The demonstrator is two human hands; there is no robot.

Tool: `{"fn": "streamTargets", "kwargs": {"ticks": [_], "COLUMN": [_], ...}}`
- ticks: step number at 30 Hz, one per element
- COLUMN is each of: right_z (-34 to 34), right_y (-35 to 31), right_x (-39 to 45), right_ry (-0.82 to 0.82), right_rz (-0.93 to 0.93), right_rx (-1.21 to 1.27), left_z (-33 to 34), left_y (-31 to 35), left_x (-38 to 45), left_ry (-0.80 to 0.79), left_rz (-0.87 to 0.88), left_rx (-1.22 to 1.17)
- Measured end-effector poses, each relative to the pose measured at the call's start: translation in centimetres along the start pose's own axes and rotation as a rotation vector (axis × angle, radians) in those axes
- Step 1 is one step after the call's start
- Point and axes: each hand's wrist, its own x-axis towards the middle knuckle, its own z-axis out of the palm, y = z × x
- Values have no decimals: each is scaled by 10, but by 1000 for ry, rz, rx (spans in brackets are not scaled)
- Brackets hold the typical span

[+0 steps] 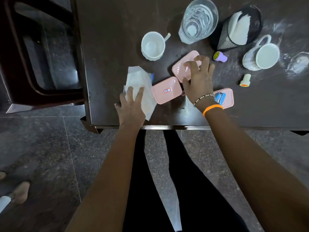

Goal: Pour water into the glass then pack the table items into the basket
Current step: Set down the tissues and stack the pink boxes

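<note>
Dark worktop, seen from above w/ both hands over its near edge. Left hand lies flat on a white folded cloth/paper packet, fingers straight & spread, pressing it down, not curled round it. Right hand is over the upper pink box, fingers spread & bent, tips at or just above the lid; can't tell if it actually grips, contact is blurred. Wrist has a bead bracelet & an orange band.

Three pink lidded boxes near the front: upper pink box tilted under the right hand; middle pink box just beside the packet, touching or nearly touching the upper one; third pink box partly hidden behind the right wrist, w/ a small blue item on top.

Glass stands at the back, clear, looks to have water in it. Left of it a white cup, empty. Right of the glass a black mesh basket, tilted/on its side, w/ white paper inside. Beside that a white mug, on its side or leaning, opening toward the camera. Purple stamp between upper pink box & basket; small white-orange stamp apart, nearer the front. Something clear & blurred at far right edge, can't ID.
</note>
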Motion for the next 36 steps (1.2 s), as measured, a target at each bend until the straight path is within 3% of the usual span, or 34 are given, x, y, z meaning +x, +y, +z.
{"fn": "streamTargets", "kwargs": {"ticks": [2, 5, 10, 13, 16, 18, 22, 25, 36], "right_z": [-1, -3, -3, -2, -2, -4, -6, -8, -35], "right_y": [0, 1, 3, 5, 7, 9, 17, 21, 31], "right_x": [3, 7, 18, 23, 29, 31, 30, 28, -12], "right_ry": [-9, -2, -30, -47, -51, -44, -33, -32, 117], "right_rz": [43, 114, 212, 274, 311, 311, 288, 313, 478], "right_rx": [31, 24, 45, 95, 117, 106, 74, 239, 729], "left_z": [-5, -17, -39, -40, -32, -26, -23, -23, -20], "left_y": [9, 20, 37, 50, 62, 67, 57, 50, 78], "left_x": [0, 5, 7, 7, 10, 15, 29, 35, 32], "left_ry": [-50, 34, 355, 418, 356, 294, 70, -60, 81], "left_rz": [-124, -246, -169, -3, 165, 184, 148, 161, 58], "left_rx": [-49, -205, -306, -189, -32, -7, -207, -274, -634]}}
